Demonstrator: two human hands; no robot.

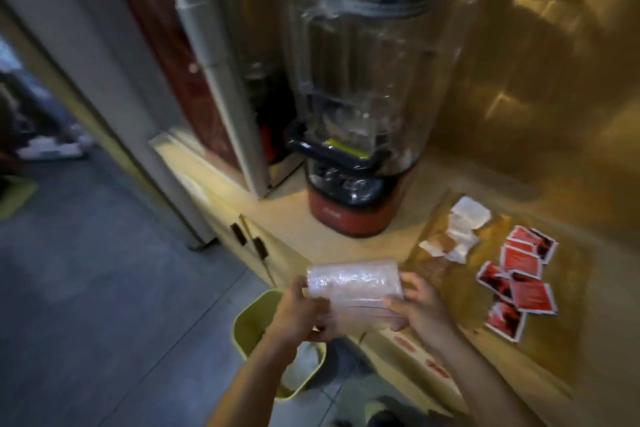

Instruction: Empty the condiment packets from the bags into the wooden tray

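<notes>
Both my hands, left (pixel 300 310) and right (pixel 420 308), pinch a clear crumpled plastic bag (pixel 355 284) above the green bin (pixel 249 322); red packets (pixel 519 282) lie on the counter (pixel 287 215).

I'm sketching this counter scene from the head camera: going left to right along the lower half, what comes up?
Green bin → left hand → clear plastic bag → right hand → red packets.
</notes>
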